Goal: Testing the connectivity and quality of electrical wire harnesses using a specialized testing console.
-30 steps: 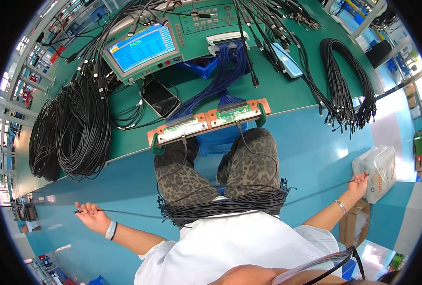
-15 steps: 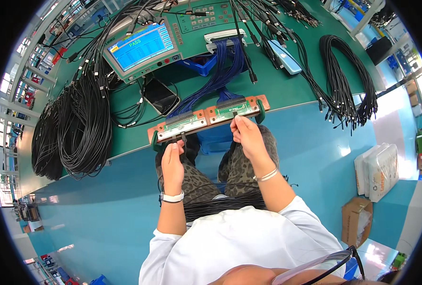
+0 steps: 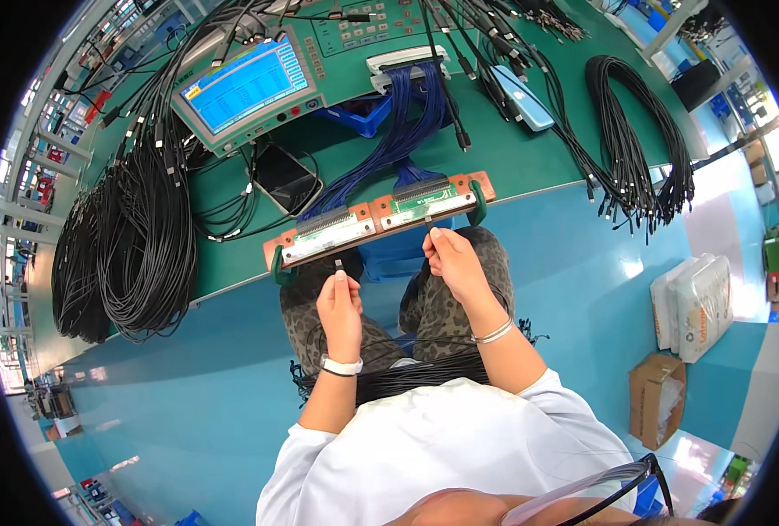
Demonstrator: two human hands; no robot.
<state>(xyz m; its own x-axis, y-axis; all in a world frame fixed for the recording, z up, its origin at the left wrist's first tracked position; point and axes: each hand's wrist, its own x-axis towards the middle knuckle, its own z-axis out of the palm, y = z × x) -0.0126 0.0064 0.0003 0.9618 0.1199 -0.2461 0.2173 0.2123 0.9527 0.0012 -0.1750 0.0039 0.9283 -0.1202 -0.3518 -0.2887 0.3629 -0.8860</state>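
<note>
In the head view, I look down on a green bench (image 3: 512,162) whose front edge carries a long copper-brown bar (image 3: 374,221) bearing two green circuit boards (image 3: 420,200). The left hand (image 3: 340,302) pinches a small black plug with a shiny metal tip (image 3: 338,265), held just off the bar's left half. The right hand (image 3: 451,259) grips a second slim black plug (image 3: 429,223) at the bar's right half; I cannot tell whether it is seated. If either plug met the bar tilted, I judge its tip could bend. A bundle of thin black cables (image 3: 420,375) lies across the lap, in front of the bench's front edge; a snagged strand could tug a plug askew. A hard shove might strain the dark-blue wires (image 3: 404,114) behind the bar.
</note>
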